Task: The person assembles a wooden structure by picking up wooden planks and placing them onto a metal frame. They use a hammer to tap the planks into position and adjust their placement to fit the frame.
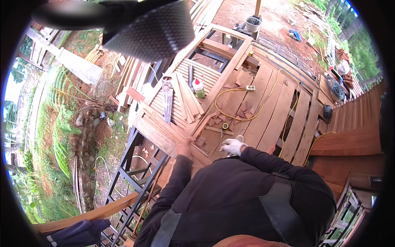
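My left hand (184, 149), bare and smeared by motion, is at the near corner of a slatted wooden panel (181, 110), beside a flat board (156, 135). Its fingers do not show clearly, so I cannot make out a grip. My right hand (233, 147), in a white glove, hovers over the plank platform with its fingers apart and nothing visible in them. A yellow-black tape measure (225, 126) and a short wood strip (219, 131) lie just beyond it. On the panel are a handsaw (167, 101), several thin wood strips (187, 99) and a red-capped glue bottle (198, 88).
Small wooden triangles (245, 110) lie scattered over the planks (269, 107). A yellow extension cord (222, 110) loops there to a socket block (250, 88). Dark metal framing (135, 164) stands at the left edge. A bucket (252, 24) is at the far side.
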Available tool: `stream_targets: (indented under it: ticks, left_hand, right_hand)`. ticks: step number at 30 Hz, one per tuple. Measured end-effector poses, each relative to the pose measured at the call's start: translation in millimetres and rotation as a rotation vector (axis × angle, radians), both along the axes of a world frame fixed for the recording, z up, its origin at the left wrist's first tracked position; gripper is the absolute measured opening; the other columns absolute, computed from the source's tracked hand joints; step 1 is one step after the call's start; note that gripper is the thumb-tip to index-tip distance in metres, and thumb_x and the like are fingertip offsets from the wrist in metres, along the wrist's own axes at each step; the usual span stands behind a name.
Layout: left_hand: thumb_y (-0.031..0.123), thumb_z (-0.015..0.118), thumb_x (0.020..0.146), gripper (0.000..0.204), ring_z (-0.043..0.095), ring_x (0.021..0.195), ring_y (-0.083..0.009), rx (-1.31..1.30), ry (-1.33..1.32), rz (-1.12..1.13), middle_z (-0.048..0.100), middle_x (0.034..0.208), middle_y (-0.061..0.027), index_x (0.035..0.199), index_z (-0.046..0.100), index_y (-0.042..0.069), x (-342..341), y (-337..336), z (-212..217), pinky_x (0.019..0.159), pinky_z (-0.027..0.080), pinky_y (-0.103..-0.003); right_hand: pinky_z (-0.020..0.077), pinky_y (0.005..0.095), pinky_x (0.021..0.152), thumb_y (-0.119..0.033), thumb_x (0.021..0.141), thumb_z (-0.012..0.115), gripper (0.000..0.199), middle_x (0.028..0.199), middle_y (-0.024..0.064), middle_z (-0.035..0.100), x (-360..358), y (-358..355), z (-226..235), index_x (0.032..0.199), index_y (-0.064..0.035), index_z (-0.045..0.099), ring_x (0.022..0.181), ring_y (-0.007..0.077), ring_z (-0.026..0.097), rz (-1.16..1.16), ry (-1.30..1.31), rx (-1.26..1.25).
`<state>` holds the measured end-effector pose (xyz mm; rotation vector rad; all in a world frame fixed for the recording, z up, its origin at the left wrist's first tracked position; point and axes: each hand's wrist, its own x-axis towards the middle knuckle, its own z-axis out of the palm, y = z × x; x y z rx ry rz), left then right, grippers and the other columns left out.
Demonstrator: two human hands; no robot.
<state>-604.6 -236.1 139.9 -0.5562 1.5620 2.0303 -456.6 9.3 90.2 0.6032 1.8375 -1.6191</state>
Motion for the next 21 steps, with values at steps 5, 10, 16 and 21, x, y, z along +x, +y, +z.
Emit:
stream_targets:
  ticks: [5,10,16,21]
  left_hand:
    - [0.008,0.077,0.080,0.033,0.073,0.078,-0.0248,-0.349,-0.026,0.013,0.075,0.092,-0.0159,0.107,0.069,-0.009,-45,-9,-106,0.071,0.058,-0.038]
    - [0.013,0.081,0.076,0.041,0.075,0.092,-0.0310,-0.735,0.126,0.026,0.075,0.099,-0.0214,0.107,0.070,-0.010,-69,17,-151,0.081,0.060,-0.039]
    - [0.019,0.082,0.072,0.054,0.074,0.097,-0.0391,-0.972,0.025,-0.140,0.075,0.103,-0.0275,0.114,0.068,-0.012,-97,76,-145,0.089,0.058,-0.044]
    - [0.020,0.075,0.076,0.072,0.071,0.109,-0.0421,-1.085,0.097,-0.124,0.072,0.110,-0.0293,0.136,0.053,-0.011,-151,34,-207,0.097,0.054,-0.045]
  right_hand:
    - [0.0580,0.0430,0.086,-0.041,0.082,0.073,0.053,0.100,0.0239,0.076,103,163,-57,0.112,0.0029,0.074,0.093,0.0376,0.074,-0.265,-0.328,0.546]
    - [0.0567,0.0412,0.069,-0.034,0.080,0.074,0.038,0.078,0.0209,0.073,219,279,-69,0.090,0.0026,0.076,0.071,0.0320,0.072,-0.499,-0.460,0.632]
    - [0.0537,0.0377,0.058,-0.024,0.084,0.073,0.028,0.074,0.0110,0.068,234,280,-28,0.097,0.0005,0.075,0.063,0.0218,0.066,-0.794,-0.459,0.498]
    - [0.0538,0.0318,0.060,-0.015,0.085,0.075,0.022,0.083,0.0060,0.069,147,216,27,0.103,-0.0026,0.071,0.068,0.0158,0.065,-0.682,-0.375,0.322]
